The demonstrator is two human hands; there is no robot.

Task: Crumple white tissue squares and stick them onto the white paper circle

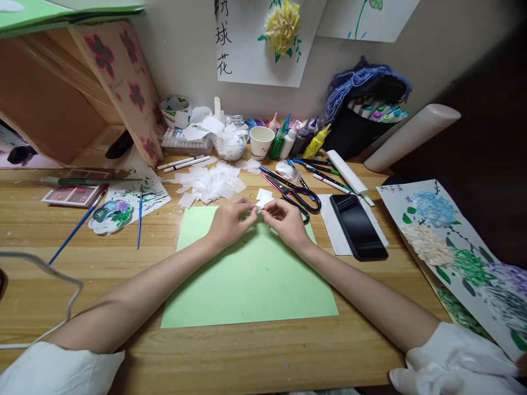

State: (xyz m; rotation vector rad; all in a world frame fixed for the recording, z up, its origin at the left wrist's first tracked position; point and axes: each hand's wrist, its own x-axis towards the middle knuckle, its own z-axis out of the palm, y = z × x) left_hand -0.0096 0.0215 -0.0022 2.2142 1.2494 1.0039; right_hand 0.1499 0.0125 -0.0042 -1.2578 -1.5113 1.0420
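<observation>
My left hand (231, 222) and my right hand (286, 222) meet above the far edge of a light green sheet (247, 280). Both pinch a tiny white piece (259, 210) between thumb and forefinger, probably paper and mostly hidden by the fingertips. Just beyond the fingers lies a small white paper square (264, 196). A loose heap of white paper pieces (214, 182) is behind my left hand. Black-handled scissors (302, 198) rest behind my right hand, with pens beside them.
A black phone (359, 227) lies on white paper at the right. Paint bottles (288, 138), a paper cup (261, 142) and a bowl of scraps (230, 144) line the back. Brushes (140, 216) and a paint palette (110, 216) are at the left, flower artwork (457, 247) at the right.
</observation>
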